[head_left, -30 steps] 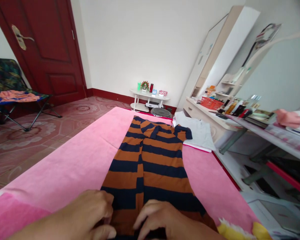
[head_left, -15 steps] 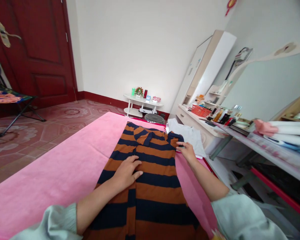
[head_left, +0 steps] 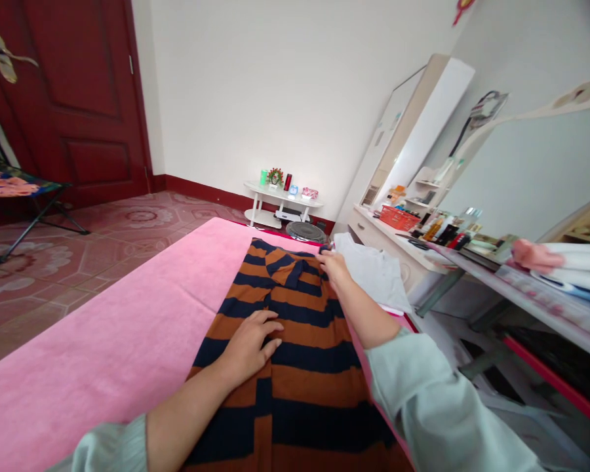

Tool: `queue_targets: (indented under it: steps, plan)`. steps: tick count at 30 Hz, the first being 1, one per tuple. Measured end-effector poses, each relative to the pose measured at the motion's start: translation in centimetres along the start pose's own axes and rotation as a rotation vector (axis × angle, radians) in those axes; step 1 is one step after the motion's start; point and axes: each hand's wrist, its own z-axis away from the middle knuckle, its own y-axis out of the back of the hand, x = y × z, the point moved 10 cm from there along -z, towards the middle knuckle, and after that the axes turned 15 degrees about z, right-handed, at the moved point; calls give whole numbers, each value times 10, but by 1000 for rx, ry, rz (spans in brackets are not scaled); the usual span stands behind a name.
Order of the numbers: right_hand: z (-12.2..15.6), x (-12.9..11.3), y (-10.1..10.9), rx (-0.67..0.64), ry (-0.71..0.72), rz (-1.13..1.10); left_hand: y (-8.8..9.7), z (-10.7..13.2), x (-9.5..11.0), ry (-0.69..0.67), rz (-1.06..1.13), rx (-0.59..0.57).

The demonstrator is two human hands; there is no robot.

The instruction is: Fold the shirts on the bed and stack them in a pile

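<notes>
A polo shirt (head_left: 305, 357) with wide navy and brown stripes lies lengthwise before me, its collar (head_left: 285, 267) at the far end. My left hand (head_left: 252, 341) rests palm down near the shirt's front placket, fingers loosely spread. At the far right corner, by the shoulder, my right hand (head_left: 333, 265) pinches the navy edge of the shirt. Its fingertips partly hide the cloth they hold. The right side of the shirt shows creases below that hand.
Under the shirt is a pink bed cover (head_left: 128, 328). A light grey garment (head_left: 371, 269) lies just beyond my right hand. To the right stand a dressing table (head_left: 368, 226) with a red basket (head_left: 398, 217) and a metal-legged table (head_left: 435, 292). A folding chair (head_left: 34, 190) stands left.
My right hand has moved inward, to the left and slightly farther away, bringing the shirt's right edge over with it. My left hand has stayed on the shirt.
</notes>
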Motion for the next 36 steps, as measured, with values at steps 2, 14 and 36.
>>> queue_targets:
  steps: [2,14,36]
  plan:
    - [14,-19,-26,-116,31,-49,0,2,-2,-7,22,-1]
    - [187,79,44,-374,131,501,-9,-3,1,-42,-59,-57]
    - [277,34,28,-692,-10,-1,-23,-162,-37,219,-484,-66]
